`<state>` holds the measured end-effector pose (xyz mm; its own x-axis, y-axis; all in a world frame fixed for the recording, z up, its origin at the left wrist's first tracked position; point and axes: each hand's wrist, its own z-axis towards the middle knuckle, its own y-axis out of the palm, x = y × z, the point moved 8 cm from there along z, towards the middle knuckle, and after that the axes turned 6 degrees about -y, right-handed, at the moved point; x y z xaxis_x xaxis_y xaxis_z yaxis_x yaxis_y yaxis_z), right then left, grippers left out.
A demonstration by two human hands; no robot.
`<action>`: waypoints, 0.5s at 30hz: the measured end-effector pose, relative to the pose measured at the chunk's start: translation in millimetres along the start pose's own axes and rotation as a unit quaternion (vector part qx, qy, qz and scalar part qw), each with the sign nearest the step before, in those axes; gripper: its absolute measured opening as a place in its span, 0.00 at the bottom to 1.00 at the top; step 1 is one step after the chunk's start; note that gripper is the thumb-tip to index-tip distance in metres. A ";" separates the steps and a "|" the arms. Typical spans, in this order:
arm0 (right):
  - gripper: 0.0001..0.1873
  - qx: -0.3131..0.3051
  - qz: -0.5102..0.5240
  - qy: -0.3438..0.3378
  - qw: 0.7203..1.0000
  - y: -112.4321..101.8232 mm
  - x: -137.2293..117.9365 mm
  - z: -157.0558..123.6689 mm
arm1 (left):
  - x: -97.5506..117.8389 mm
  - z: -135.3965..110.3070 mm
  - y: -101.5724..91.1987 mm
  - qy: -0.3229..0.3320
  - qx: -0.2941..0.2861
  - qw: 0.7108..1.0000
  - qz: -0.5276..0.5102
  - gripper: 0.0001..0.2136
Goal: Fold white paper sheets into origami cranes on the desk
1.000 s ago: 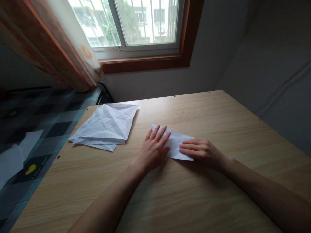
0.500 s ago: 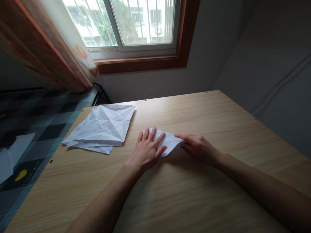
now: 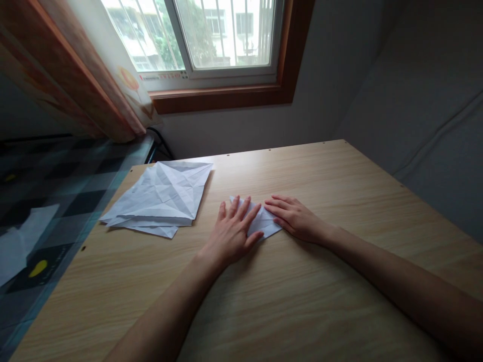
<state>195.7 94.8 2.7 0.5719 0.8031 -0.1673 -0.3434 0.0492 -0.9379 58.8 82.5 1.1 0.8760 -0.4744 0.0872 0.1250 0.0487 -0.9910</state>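
Observation:
A small folded sheet of white paper (image 3: 260, 223) lies on the wooden tabletop (image 3: 287, 296), partly covered by both hands. My left hand (image 3: 234, 229) rests over its left part, palm down with the fingers spread. At the paper's right end, my right hand (image 3: 292, 216) lies flat with its fingers stretched out, the fingertips pressing on the paper. A stack of creased white paper sheets (image 3: 162, 193) sits to the left of my hands, near the table's far left corner.
To the left is a lower surface with a checked cloth (image 3: 81, 203), with more white paper (image 3: 33, 231) on it. A curtain (image 3: 86, 70) hangs by the window (image 3: 230, 35) beyond the table. A cable (image 3: 433, 138) runs along the right wall.
My right hand has gone from holding the paper's lifted right edge to lying flat on it. The paper's right end now rests lower. My left hand stays on the paper.

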 end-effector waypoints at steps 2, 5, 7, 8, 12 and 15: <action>0.23 -0.037 -0.016 0.005 0.999 3.9 3.8 -4.3 | 10.8 -1.2 0.8 0.063 -0.014 0.998 -0.009 0.26; 0.24 -0.070 -0.036 0.028 0.996 3.7 13.4 -14.7 | 20.6 -2.9 2.0 0.115 -0.045 0.992 -0.024 0.22; 0.24 -0.080 -0.046 0.050 0.994 0.6 21.1 -24.4 | 21.8 -3.3 1.6 0.117 -0.061 0.991 -0.028 0.22; 0.24 -0.082 -0.051 0.063 0.993 -1.3 25.0 -29.9 | 22.0 -3.6 1.2 0.116 -0.069 0.990 -0.029 0.22; 0.22 -0.078 -0.049 0.090 0.992 -6.8 36.1 -49.7 | 22.9 -5.1 -0.7 0.119 -0.083 0.989 -0.033 0.28; 0.22 -0.041 -0.026 0.079 0.996 -12.6 36.0 -55.8 | 23.7 -4.4 -2.9 0.124 -0.061 0.990 -0.034 0.31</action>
<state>262.2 89.9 -8.5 0.7003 0.6964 -0.1569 -0.2511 0.0345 -0.9674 77.2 67.3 5.6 0.7241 -0.6751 0.1412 0.1087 -0.0904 -0.9900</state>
